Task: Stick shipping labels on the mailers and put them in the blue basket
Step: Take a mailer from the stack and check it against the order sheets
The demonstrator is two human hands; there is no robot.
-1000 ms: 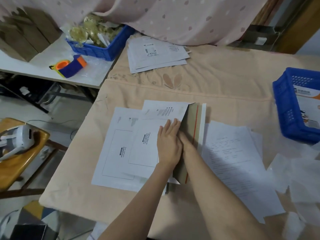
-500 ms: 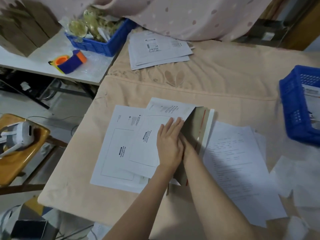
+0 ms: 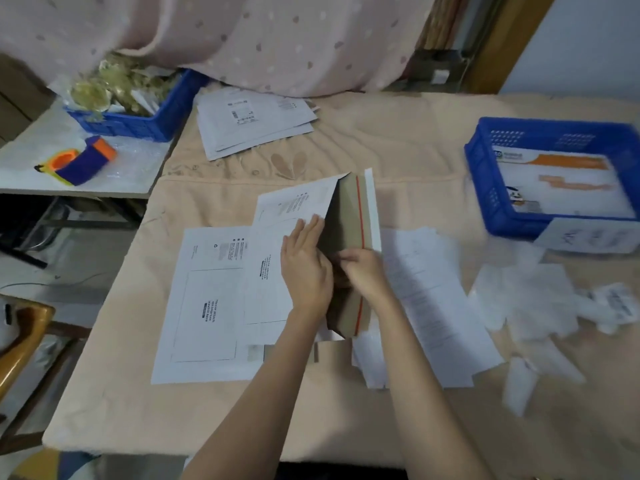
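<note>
A white mailer [image 3: 277,289] lies in the middle of the table on top of another white mailer [image 3: 207,306]. Its flap [image 3: 349,216] stands open, brown inside with a red strip. My left hand [image 3: 304,268] presses flat on the mailer's face with straight fingers. My right hand [image 3: 363,271] sits just right of it, fingers curled and pinching the brown flap near the fold. The blue basket [image 3: 485,188] stands at the right with a white and orange mailer [image 3: 554,181] inside.
A stack of white mailers [image 3: 252,123] lies at the back. Label sheets [image 3: 429,299] and several peeled backing papers [image 3: 526,299] cover the table's right side. On the side table to the left stand a second blue basket [image 3: 138,128] and a tape dispenser [image 3: 79,161].
My right hand has come out from behind my left hand and now pinches the flap. The flap stands more upright. My left hand stays flat on the mailer.
</note>
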